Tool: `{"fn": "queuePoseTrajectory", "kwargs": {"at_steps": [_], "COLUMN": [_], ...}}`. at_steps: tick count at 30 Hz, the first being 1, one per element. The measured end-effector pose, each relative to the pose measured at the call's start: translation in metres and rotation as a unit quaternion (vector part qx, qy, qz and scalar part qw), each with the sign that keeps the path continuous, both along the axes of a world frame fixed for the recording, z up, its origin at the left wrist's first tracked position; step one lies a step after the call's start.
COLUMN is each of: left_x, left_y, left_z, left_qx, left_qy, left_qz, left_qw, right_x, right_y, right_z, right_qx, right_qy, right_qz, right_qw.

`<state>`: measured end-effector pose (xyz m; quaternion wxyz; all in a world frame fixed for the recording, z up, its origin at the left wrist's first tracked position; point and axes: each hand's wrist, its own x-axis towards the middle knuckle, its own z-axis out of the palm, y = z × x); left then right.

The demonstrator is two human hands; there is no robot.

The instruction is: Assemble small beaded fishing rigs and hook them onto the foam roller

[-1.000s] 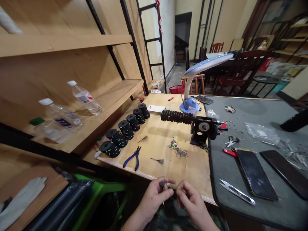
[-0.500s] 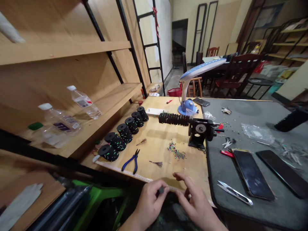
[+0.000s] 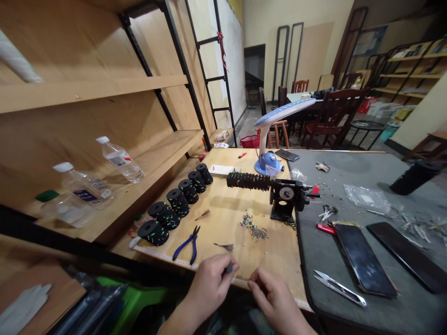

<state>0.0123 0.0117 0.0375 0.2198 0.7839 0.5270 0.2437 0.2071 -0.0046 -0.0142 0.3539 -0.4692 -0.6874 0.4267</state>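
My left hand [image 3: 213, 281] is at the table's front edge, its fingers pinching a small dark grey piece [image 3: 229, 268] whose kind I cannot tell. To its right, my right hand [image 3: 270, 298] has thumb and forefinger curled together; anything between them is too small to make out. Beyond my hands lie a pile of coloured beads [image 3: 248, 222], small grey pieces [image 3: 259, 233] and a dark bristly tuft [image 3: 225, 246]. Blue-handled pliers [image 3: 187, 246] rest left of my left hand. Behind the beads stands a black winding machine [image 3: 284, 197] carrying a ribbed black roll [image 3: 248, 180].
Several black spools [image 3: 153, 231] line the table's left side. A blue desk lamp [image 3: 267, 163] stands at the back. On the grey mat [image 3: 335, 174] are thread snips [image 3: 340, 288], two phones [image 3: 365, 258] and plastic bags [image 3: 366, 197]. Wooden shelves [image 3: 167, 153] with bottles [image 3: 120, 156] border the left.
The view has tilted up slightly. My right hand's raised forefinger has come down and curled toward the thumb. My left hand still holds the small dark piece, a little farther forward.
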Motion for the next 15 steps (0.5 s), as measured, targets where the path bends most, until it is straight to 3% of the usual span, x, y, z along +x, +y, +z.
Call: {"fn": "queuePoseTrajectory", "kwargs": {"at_steps": [3,6,11,15], "left_x": [-0.016,-0.029,-0.030,-0.015], "left_y": [0.021,0.047,0.078,0.071], "left_z": [-0.001,-0.010,-0.026,-0.018], "left_qx": [0.030,0.029,0.032,0.074], "left_qy": [0.047,0.138,0.169,0.161], "left_qz": [0.071,0.124,0.128,0.123], "left_qw": [0.996,0.982,0.977,0.976], "right_x": [0.004,0.006,0.008,0.008], "right_y": [0.002,0.003,0.001,-0.005], "right_z": [-0.002,-0.005,-0.010,-0.012], "right_qx": [-0.055,-0.147,-0.235,-0.247], "right_qy": [0.089,0.228,0.329,0.349], "right_qz": [-0.050,-0.124,-0.192,-0.220], "right_qw": [0.993,0.955,0.894,0.877]}}
